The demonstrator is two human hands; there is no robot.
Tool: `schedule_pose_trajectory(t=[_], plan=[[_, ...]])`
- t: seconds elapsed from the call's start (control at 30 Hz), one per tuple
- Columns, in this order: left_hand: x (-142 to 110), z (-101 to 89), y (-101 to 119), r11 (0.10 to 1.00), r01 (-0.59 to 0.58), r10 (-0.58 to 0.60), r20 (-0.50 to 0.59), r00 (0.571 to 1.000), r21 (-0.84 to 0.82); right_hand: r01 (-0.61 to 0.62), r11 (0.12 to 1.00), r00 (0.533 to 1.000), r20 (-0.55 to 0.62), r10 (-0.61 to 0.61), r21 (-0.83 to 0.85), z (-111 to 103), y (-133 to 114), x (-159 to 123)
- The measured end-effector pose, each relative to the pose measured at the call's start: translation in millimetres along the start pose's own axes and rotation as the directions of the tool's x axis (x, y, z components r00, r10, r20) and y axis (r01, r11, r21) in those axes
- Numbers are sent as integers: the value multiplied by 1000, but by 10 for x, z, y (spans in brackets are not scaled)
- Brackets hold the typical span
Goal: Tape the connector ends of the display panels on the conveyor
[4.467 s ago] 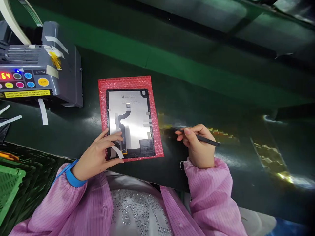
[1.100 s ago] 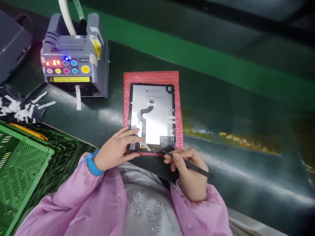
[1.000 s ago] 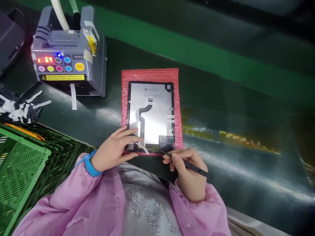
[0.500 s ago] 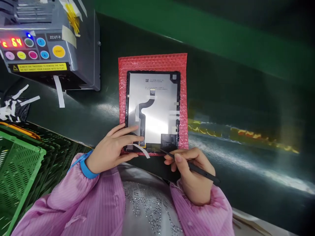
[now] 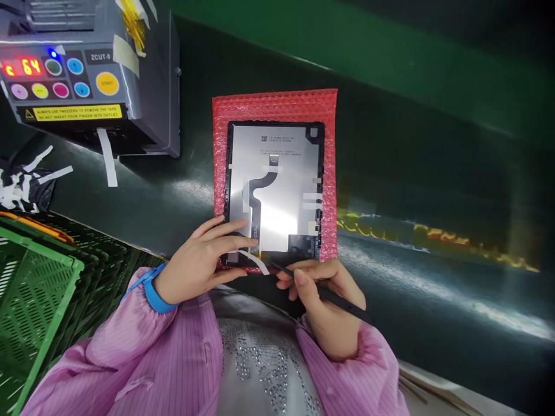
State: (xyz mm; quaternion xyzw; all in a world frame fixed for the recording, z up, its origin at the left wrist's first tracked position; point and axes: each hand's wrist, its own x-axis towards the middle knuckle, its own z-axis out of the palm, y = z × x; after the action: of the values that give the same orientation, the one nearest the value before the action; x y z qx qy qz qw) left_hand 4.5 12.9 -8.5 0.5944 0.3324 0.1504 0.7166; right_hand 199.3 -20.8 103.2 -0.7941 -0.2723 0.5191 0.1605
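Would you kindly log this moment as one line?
left hand: on panel | right hand: holding black tool | panel: on red bubble wrap

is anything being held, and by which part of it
The right hand holds black tweezers near their pointed tip. Whether the left hand grips the white tape strip is unclear.

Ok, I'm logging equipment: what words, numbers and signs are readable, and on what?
"ZCUT-9": grey machine.
"c 64": its red display.
"START": its orange button.
"ALWAYS USE TWEEZERS TO REMOVE THE TAPE DO NOT INSERT YOUR FINGER INTO OUTLET": its yellow label.
Warning triangle: beside that label.
Up and down arrows: two blue buttons.
Too small to read: print on the silver panel and ribbon cable, marks on other buttons.
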Motion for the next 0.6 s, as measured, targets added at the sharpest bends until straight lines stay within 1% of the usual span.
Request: schedule_pose_trajectory(t=[0.17,0.6], plan=[[1,1,-5,1000,-1,1,-1,1000,-6,8,1000,1000,8,-8,-27,82,18,-5],[-13,14,-26,1000,-28,28,-16,999,3,57,996,998,24,-56,-75,111,-8,38]])
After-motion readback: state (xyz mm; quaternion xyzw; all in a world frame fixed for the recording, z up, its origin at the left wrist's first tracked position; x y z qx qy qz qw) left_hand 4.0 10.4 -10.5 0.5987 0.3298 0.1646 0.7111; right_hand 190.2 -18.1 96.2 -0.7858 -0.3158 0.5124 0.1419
